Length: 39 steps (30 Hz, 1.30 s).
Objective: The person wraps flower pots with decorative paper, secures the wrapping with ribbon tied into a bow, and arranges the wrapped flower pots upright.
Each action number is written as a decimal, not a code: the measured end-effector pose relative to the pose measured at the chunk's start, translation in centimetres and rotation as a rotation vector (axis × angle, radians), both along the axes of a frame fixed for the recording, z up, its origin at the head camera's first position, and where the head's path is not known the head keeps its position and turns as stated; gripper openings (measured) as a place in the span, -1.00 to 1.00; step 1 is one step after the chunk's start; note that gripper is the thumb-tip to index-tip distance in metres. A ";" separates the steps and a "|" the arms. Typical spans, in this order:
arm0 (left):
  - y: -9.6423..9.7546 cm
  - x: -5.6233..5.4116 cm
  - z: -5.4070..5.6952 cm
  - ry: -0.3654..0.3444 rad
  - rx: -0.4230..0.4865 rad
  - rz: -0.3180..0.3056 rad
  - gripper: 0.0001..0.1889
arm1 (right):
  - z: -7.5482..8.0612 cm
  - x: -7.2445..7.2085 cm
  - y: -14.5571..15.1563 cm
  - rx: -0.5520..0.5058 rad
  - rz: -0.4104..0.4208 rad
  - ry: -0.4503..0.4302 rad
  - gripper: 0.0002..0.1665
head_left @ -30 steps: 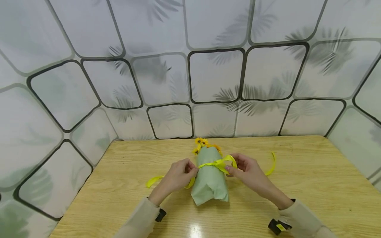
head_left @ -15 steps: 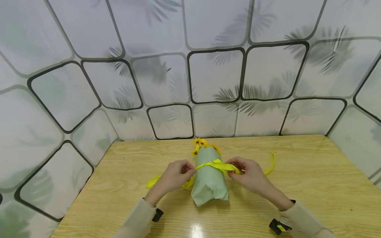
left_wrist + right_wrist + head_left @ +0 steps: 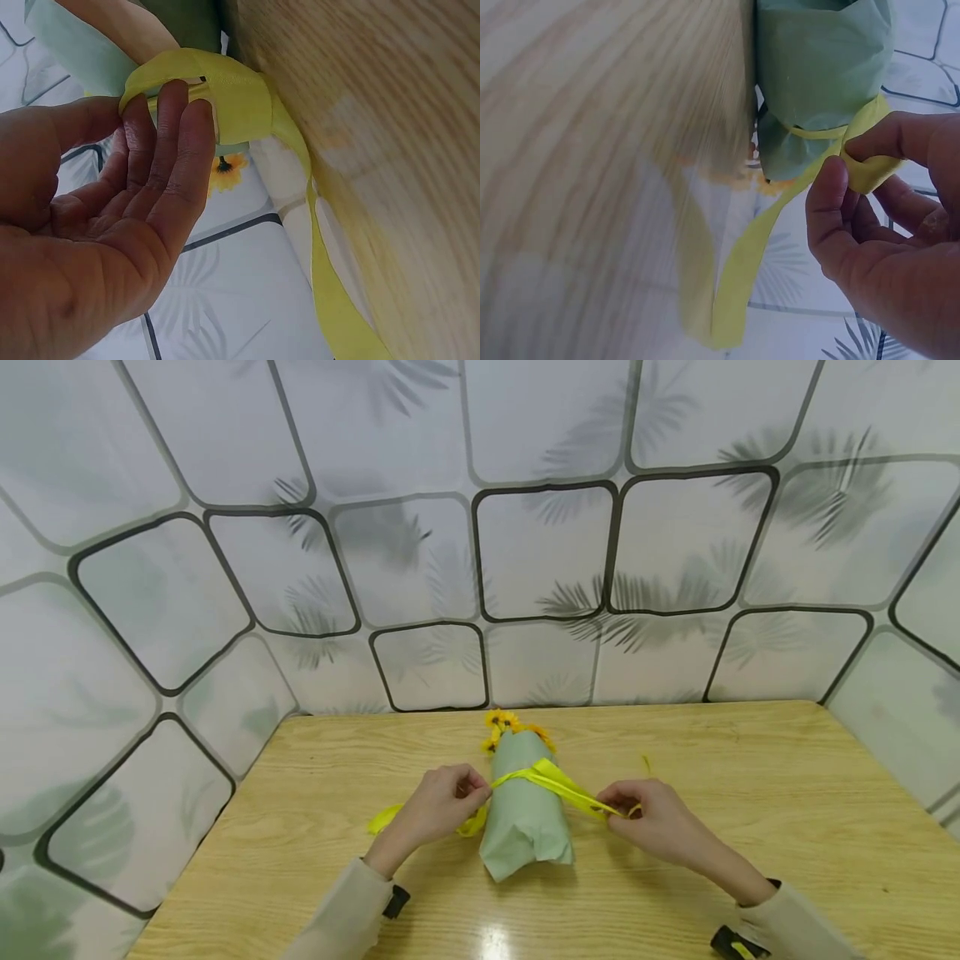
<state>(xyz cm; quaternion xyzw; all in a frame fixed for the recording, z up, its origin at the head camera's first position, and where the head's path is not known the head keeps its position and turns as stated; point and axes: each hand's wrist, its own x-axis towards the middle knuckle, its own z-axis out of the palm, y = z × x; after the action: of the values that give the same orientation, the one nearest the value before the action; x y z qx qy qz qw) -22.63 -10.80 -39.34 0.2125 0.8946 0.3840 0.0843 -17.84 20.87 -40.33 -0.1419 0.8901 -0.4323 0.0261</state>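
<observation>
A bouquet in pale green wrapping paper (image 3: 528, 818) lies on the table, with yellow flowers (image 3: 502, 720) showing at its far end. Round its middle runs a yellow ribbon (image 3: 555, 776), crossed or knotted on top. At the bouquet's left side, my left hand (image 3: 442, 806) pinches the ribbon between thumb and forefinger; its other fingers are loosely bent in the left wrist view. My right hand (image 3: 656, 822) pinches the ribbon to the right of the bouquet, and the stretch between hand and knot looks taut. A loose ribbon tail (image 3: 742, 277) hangs from the right hand.
The wooden table (image 3: 337, 760) reaches back to a wall (image 3: 540, 660) with a leaf and grid pattern. Another ribbon tail (image 3: 384, 818) lies left of the bouquet, partly behind the left hand. Dark straps (image 3: 396, 902) sit at both wrists.
My right hand has moved right and toward me, drawing the ribbon loop out into a straight, tight stretch. The right tail has been pulled in. My left hand has shifted only slightly left.
</observation>
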 end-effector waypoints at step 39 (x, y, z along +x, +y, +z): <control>0.5 0.0 0.1 0.009 -0.020 -0.006 -0.85 | 0.8 -0.4 0.5 -0.963 0.245 -0.222 -0.81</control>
<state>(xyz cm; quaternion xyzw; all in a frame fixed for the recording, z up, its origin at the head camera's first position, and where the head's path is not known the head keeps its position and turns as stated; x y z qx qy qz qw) -22.65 -10.33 -39.20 0.2158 0.8981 0.3740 0.0836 -18.26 21.35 -39.50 -0.1943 0.5588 -0.7997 0.1028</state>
